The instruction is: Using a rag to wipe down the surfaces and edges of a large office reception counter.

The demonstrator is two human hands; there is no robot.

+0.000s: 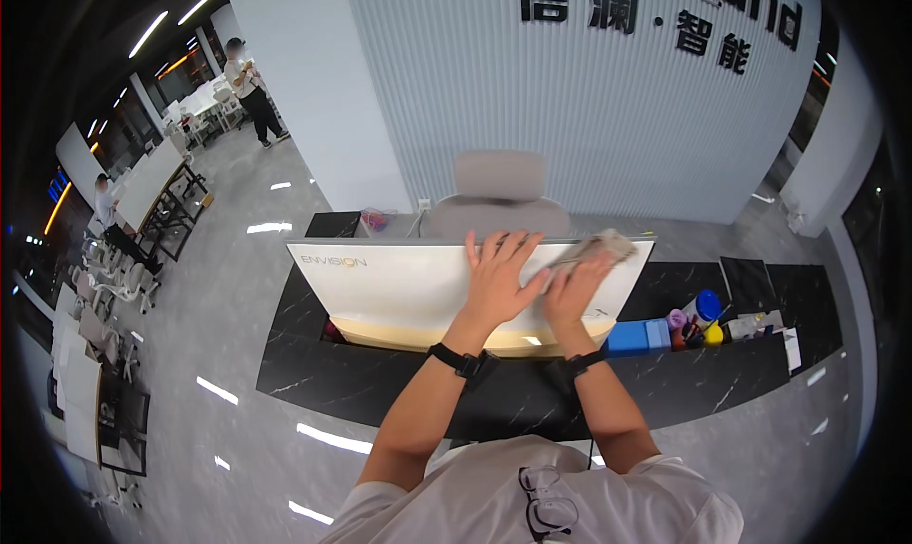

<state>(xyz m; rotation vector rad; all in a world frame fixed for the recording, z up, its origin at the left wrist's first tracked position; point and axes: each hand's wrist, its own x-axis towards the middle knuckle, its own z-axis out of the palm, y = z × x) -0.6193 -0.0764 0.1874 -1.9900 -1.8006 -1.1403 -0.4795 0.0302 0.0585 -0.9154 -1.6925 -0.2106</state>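
A white monitor with a cream lower edge (399, 287) stands on the black marble-patterned reception counter (328, 391), its back towards me. My left hand (499, 280) lies spread on the monitor's back near the top edge, with nothing in it. Against the right part of the same panel, my right hand (578, 287) presses a crumpled greyish cloth (605, 248), which reaches up to the top edge. The cloth covers part of the panel, and the right fingertips are partly blurred. Both wrists wear black bands.
Right of the monitor are a blue box (638, 337), a blue-lidded container (707, 305), a yellow item (713, 334) and a black folder (748, 284). Behind stands a grey office chair (501, 180). Two people (253, 91) are far off at the left, near tables and chairs.
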